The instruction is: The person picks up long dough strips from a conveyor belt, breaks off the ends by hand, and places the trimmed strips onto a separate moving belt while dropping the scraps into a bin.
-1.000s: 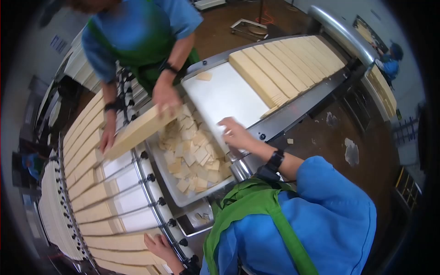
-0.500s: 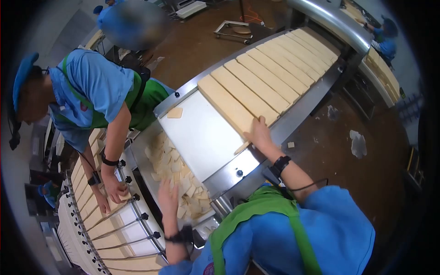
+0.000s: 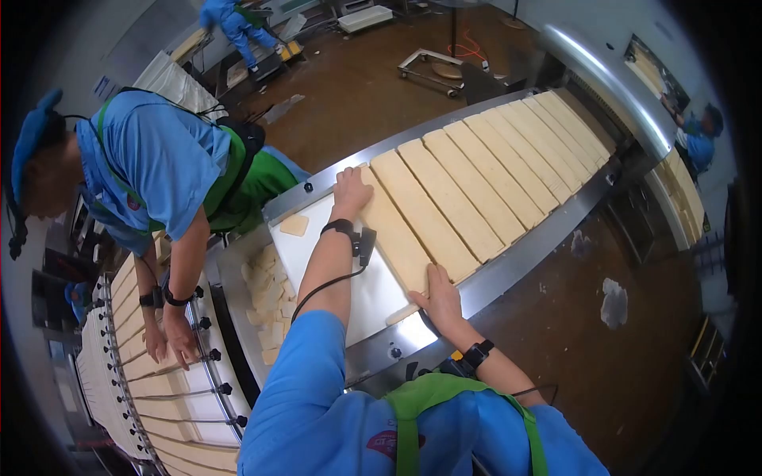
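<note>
The nearest long, pale-yellow loaf (image 3: pixel 399 236) lies across the metal conveyor table, at the end of a row of similar loaves (image 3: pixel 492 174). At its far end my left hand (image 3: pixel 351 193) holds it, fingers curled over the end. My right hand (image 3: pixel 439 298) grips the near end, with the thumb on the side facing the white surface. A thin end slice (image 3: pixel 405 313) lies beside my right hand at the table's near edge. My left forearm crosses over the white surface (image 3: pixel 369 305) and hides part of it.
A small slice (image 3: pixel 294 225) lies on the white surface. A bin below holds many loose slices (image 3: pixel 270 289). At left, a co-worker (image 3: pixel 163 159) bends over a second line with rods and black knobs (image 3: pixel 225 389). A metal roller cover (image 3: pixel 607 87) spans the conveyor's far end.
My left hand has moved from above the slice bin to the loaf's far end. My right hand stays at the near end. The view has shifted, and the co-worker's hands have moved slightly.
</note>
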Demonstrator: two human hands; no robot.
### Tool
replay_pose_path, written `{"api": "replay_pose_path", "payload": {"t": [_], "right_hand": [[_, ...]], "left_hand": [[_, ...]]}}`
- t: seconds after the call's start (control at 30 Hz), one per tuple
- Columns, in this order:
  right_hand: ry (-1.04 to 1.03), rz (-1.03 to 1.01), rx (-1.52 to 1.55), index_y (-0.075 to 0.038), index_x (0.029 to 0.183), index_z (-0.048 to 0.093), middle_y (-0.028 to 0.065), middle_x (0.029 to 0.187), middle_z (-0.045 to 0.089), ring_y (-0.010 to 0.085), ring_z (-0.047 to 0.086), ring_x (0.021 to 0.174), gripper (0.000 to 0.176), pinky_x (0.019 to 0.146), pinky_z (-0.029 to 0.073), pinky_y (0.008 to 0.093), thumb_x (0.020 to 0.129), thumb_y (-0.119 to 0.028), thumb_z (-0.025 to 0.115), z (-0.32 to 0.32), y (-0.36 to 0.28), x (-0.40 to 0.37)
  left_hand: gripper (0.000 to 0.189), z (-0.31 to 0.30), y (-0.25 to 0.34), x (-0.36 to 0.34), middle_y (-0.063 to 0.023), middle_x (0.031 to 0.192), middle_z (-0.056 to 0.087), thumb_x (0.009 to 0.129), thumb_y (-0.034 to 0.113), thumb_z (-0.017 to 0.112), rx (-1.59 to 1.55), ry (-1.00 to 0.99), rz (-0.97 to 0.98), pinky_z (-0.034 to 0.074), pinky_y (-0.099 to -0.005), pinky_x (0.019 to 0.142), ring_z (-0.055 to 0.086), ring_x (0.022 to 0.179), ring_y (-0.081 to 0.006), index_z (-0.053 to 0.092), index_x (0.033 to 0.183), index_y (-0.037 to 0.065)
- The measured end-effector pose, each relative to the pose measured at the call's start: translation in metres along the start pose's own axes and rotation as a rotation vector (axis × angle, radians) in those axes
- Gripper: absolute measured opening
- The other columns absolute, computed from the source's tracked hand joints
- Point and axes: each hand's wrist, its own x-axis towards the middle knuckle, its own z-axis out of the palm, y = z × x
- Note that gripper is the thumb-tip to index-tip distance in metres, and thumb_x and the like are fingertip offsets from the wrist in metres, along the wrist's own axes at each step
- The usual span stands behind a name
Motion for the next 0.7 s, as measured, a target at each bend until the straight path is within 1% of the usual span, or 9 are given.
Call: {"api": "replay_pose_path", "payload": {"t": [0.1,0.2,0.3,0.37,0.4,0.43,0.5,0.6,0.7], "right_hand": [[-0.015,0.018,-0.051,0.003,0.113,0.039,0.0217,0.101,0.046,0.038,0.054,0.082,0.06,0.068,0.046,0.0422,0.066,-0.021,0.069,0.005,-0.003,0.0],[-0.166,-0.026,-0.078,0.001,0.115,0.039,0.0211,0.101,0.046,0.0372,0.053,0.084,0.063,0.069,0.046,0.0417,0.065,-0.023,0.068,0.0,-0.009,0.006],[-0.355,-0.205,-0.115,0.001,0.116,0.038,0.0211,0.103,0.047,0.0372,0.052,0.086,0.064,0.071,0.045,0.042,0.065,-0.026,0.066,-0.001,-0.011,0.018],[-0.294,-0.322,-0.092,0.0,0.122,0.033,0.0212,0.11,0.045,0.0374,0.051,0.096,0.076,0.08,0.045,0.0418,0.062,-0.031,0.068,0.009,0.002,0.026],[-0.398,-0.187,-0.16,0.0,0.124,0.032,0.0208,0.113,0.043,0.0377,0.05,0.099,0.079,0.083,0.044,0.042,0.061,-0.032,0.069,0.008,-0.006,0.032],[-0.5,-0.053,-0.237,-0.001,0.125,0.031,0.0204,0.115,0.041,0.038,0.048,0.103,0.082,0.085,0.043,0.0421,0.06,-0.032,0.07,0.008,-0.016,0.037],[-0.521,-0.11,-0.256,-0.002,0.126,0.031,0.0202,0.117,0.039,0.0386,0.047,0.103,0.084,0.085,0.043,0.0421,0.057,-0.028,0.072,0.02,-0.025,0.047],[-0.498,-0.249,-0.257,-0.004,0.126,0.031,0.0203,0.119,0.038,0.0381,0.045,0.104,0.085,0.086,0.042,0.0419,0.055,-0.02,0.073,0.043,-0.046,0.048],[-0.396,-0.475,-0.185,-0.004,0.123,0.036,0.0212,0.116,0.04,0.0371,0.044,0.103,0.079,0.088,0.039,0.0422,0.055,-0.013,0.073,0.068,-0.098,0.023]], "left_hand": [[0.048,-0.026,-0.001,-0.013,-0.0111,0.11,0.051,0.064,0.022,0.058,0.044,-0.128,-0.073,0.035,-0.0424,0.089,0.043,0.108,-0.0293,0.054,0.11,0.006],[0.047,-0.051,-0.024,-0.037,-0.0116,0.11,0.05,0.061,0.024,0.061,0.069,-0.168,-0.219,0.034,-0.043,0.089,0.042,0.109,-0.029,0.058,0.105,0.007],[0.051,-0.075,-0.075,-0.089,-0.014,0.111,0.05,0.058,0.024,0.064,0.095,-0.17,-0.387,0.034,-0.0429,0.09,0.04,0.111,-0.0312,0.058,0.106,0.005],[0.055,-0.084,-0.109,-0.141,-0.0154,0.107,0.052,0.058,0.026,0.067,0.007,-0.106,-0.434,0.035,-0.0414,0.089,0.043,0.107,-0.03,0.054,0.106,0.003],[0.058,-0.09,-0.123,-0.168,-0.016,0.104,0.052,0.057,0.026,0.069,-0.034,-0.067,-0.455,0.036,-0.0406,0.088,0.045,0.105,-0.0294,0.052,0.107,0.001],[0.058,-0.087,-0.134,-0.196,-0.0154,0.101,0.053,0.058,0.025,0.071,-0.272,-0.015,-0.48,0.038,-0.0387,0.086,0.047,0.102,-0.0275,0.049,0.106,0.001],[0.059,-0.066,-0.151,-0.239,-0.014,0.095,0.054,0.059,0.024,0.075,-0.741,0.134,-0.495,0.042,-0.0349,0.081,0.051,0.094,-0.0238,0.044,0.104,0.0],[0.056,-0.036,-0.173,-0.291,-0.0104,0.089,0.054,0.062,0.017,0.077,-1.236,0.556,-0.48,0.045,-0.0292,0.072,0.054,0.084,-0.0188,0.038,0.1,0.004],[0.049,-0.085,-0.179,-0.361,-0.0085,0.088,0.054,0.064,0.011,0.076,-1.17,0.856,-0.581,0.045,-0.0271,0.069,0.055,0.081,-0.0172,0.04,0.098,0.005]]}}
